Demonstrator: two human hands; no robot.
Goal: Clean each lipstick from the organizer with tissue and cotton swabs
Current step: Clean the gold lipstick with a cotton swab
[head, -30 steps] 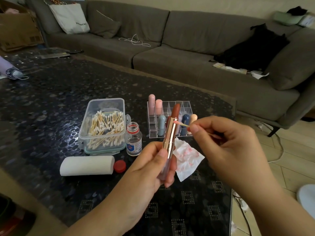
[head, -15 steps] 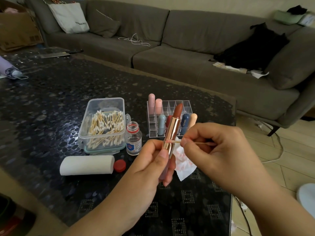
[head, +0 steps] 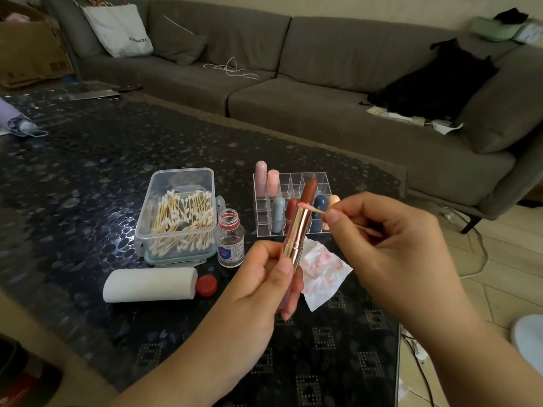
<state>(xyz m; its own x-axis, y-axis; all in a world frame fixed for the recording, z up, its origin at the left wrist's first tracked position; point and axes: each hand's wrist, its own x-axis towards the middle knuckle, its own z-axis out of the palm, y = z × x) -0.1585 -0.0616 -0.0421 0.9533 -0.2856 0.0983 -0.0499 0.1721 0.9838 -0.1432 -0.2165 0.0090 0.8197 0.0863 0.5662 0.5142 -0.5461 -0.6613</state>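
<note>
The left hand (head: 261, 277) gripped the lipstick (head: 298, 230) above the tabletop (head: 73, 177), its long axis nearly upright, tilted slightly right, brown bullet uppermost above a shiny rose-gold metallic tube. The right hand (head: 382, 239) pinched a wooden cotton swab (head: 311, 208), its pink-stained tip touching the tube's rim. A white bag (head: 117, 29) on the sofa (head: 323, 107) read "STARBUCKS". A clear plastic organizer (head: 293, 201) stood behind.

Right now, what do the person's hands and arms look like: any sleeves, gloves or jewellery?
Both hands, left and right, are bare: no gloves, and no rings or watch show. The forearms are bare up to the picture's edge, with no sleeve in view. The visible nails are short and unpainted.
</note>
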